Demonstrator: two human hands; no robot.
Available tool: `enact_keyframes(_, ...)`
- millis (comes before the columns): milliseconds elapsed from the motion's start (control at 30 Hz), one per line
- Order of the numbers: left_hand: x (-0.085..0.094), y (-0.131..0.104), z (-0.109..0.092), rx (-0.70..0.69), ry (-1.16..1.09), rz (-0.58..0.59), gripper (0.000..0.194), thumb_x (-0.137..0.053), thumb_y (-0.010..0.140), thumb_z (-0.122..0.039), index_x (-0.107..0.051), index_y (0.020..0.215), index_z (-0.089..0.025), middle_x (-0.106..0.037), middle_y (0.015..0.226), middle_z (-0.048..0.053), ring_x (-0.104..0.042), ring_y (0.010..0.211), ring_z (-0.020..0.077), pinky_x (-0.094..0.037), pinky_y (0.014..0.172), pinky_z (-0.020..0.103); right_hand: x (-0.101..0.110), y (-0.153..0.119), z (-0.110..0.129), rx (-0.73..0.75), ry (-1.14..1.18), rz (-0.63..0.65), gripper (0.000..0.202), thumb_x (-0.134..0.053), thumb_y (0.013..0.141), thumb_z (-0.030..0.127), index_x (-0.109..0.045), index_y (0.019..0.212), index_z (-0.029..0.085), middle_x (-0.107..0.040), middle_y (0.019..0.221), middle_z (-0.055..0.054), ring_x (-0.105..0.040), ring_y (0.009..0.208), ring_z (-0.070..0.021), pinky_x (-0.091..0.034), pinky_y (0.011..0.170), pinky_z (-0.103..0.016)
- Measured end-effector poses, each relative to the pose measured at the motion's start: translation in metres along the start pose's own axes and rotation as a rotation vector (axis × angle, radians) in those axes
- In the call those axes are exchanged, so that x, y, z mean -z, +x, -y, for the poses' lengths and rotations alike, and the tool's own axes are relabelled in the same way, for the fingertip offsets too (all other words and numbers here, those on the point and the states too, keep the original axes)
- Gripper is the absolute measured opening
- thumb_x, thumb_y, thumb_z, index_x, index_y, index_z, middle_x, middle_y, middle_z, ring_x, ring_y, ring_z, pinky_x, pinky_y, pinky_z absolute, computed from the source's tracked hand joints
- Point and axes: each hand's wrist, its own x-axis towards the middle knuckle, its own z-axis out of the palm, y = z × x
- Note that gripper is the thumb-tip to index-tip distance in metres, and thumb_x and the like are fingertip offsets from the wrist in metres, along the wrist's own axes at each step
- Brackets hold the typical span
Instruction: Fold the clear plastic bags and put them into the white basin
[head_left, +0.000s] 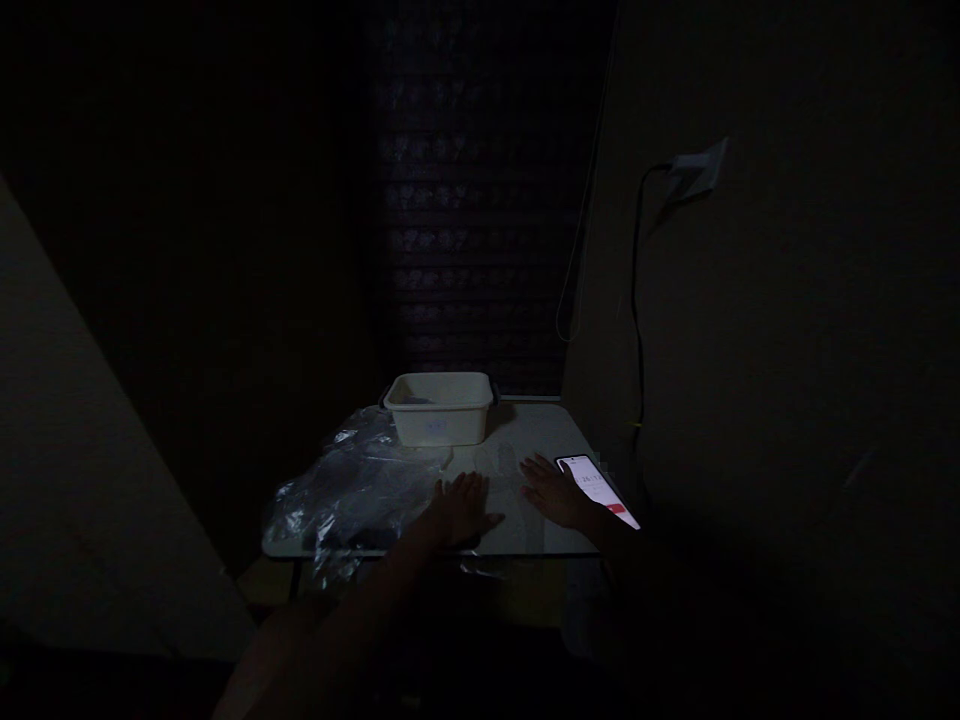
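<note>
In dim light, my left hand (pixel 463 508) lies on the white table (pixel 517 425) with its fingers spread, holding nothing. Crumpled clear plastic (pixel 352 490) covers the table's left part, beside that hand. My right hand (pixel 555 492) rests flat with fingers apart at the left edge of a lit phone (pixel 600 492), whose screen shows digits and a red button. Beyond both hands, near the table's back edge, stands a white rectangular tub (pixel 442 425) with dark handles. Something indistinct lies inside the tub.
A dark blind (pixel 465 240) hangs behind the table, with a thin cord loop at its right. On the right wall, a black cable (pixel 636 290) runs down from a socket (pixel 696 172). A pale panel (pixel 90 460) slants at the left.
</note>
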Motion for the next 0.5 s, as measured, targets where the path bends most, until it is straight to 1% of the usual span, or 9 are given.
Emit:
enact_keyframes(67,0.002,-0.010,0.005,-0.083,-0.016,0.066,0.069,-0.029,0.064,-0.054,-0.006,0.119,-0.019,-0.012,0.125,0.012,-0.009,0.111,0.0286,-0.010,0.079,0.054,0.003,-0.013,-0.012,0.083,0.015,0.012,0.043,-0.022,0.073,0.027,-0.029,0.114,0.018,-0.030,0.119,-0.006,-0.019,0.110,-0.0159,-0.005,0.087,-0.041)
enact_keyframes(133,0.001,-0.022,0.008,-0.174,0.004,0.123,0.079,-0.041,0.059,-0.051,-0.002,0.119,-0.021,-0.008,0.125,0.012,-0.007,0.111,0.0303,-0.010,0.079,0.055,0.003,-0.028,-0.021,0.155,0.035,0.024,0.046,-0.027,0.069,0.023,-0.028,0.115,0.016,-0.030,0.119,-0.005,-0.019,0.110,-0.0150,-0.002,0.088,-0.041)
enact_keyframes(200,-0.002,-0.031,0.008,-0.219,0.043,0.110,0.081,-0.048,0.057,-0.045,-0.003,0.119,-0.019,-0.010,0.125,0.014,-0.007,0.111,0.0296,-0.010,0.081,0.053,0.001,-0.042,-0.025,0.216,0.063,0.056,0.054,-0.033,0.063,0.022,-0.025,0.116,0.015,-0.027,0.121,-0.006,-0.017,0.111,-0.0154,-0.002,0.089,-0.040)
enact_keyframes(267,-0.003,-0.036,0.004,-0.249,0.076,0.059,0.071,-0.049,0.060,-0.035,-0.011,0.118,-0.018,-0.018,0.123,0.014,-0.011,0.111,0.0269,-0.012,0.083,0.049,-0.002,-0.054,-0.024,0.269,0.091,0.092,0.060,-0.037,0.059,0.022,-0.023,0.117,0.012,-0.024,0.122,-0.007,-0.016,0.111,-0.0161,-0.003,0.090,-0.038)
enact_keyframes(333,0.000,-0.037,-0.002,-0.310,0.082,-0.027,0.053,-0.044,0.066,-0.027,-0.023,0.114,-0.018,-0.029,0.118,0.011,-0.018,0.109,0.0231,-0.014,0.085,0.044,-0.005,-0.062,-0.019,0.283,0.124,0.102,0.064,-0.040,0.058,0.024,-0.021,0.117,0.011,-0.021,0.123,-0.009,-0.014,0.112,-0.0170,-0.007,0.090,-0.037)
enact_keyframes(367,0.002,-0.036,-0.006,-0.346,0.072,-0.066,0.043,-0.041,0.068,-0.024,-0.030,0.110,-0.019,-0.035,0.114,0.010,-0.023,0.107,0.0212,-0.016,0.085,0.041,-0.007,-0.065,-0.016,0.289,0.137,0.105,0.066,-0.041,0.057,0.024,-0.020,0.118,0.010,-0.020,0.123,-0.009,-0.013,0.112,-0.0173,-0.008,0.090,-0.036)
enact_keyframes(433,0.007,-0.032,-0.011,-0.401,0.036,-0.105,0.027,-0.036,0.071,-0.021,-0.043,0.098,-0.019,-0.046,0.102,0.007,-0.036,0.098,0.0181,-0.023,0.083,0.034,-0.008,-0.068,-0.010,0.299,0.149,0.128,0.069,-0.043,0.056,0.024,-0.018,0.118,0.009,-0.019,0.123,-0.010,-0.012,0.112,-0.0178,-0.008,0.091,-0.036)
enact_keyframes(500,0.011,-0.028,-0.015,-0.421,-0.008,-0.111,0.021,-0.034,0.072,-0.020,-0.049,0.087,-0.018,-0.052,0.090,0.006,-0.045,0.086,0.0157,-0.029,0.077,0.029,-0.007,-0.069,-0.004,0.303,0.153,0.143,0.070,-0.044,0.056,0.025,-0.018,0.118,0.009,-0.018,0.124,-0.011,-0.011,0.112,-0.0178,-0.008,0.091,-0.036)
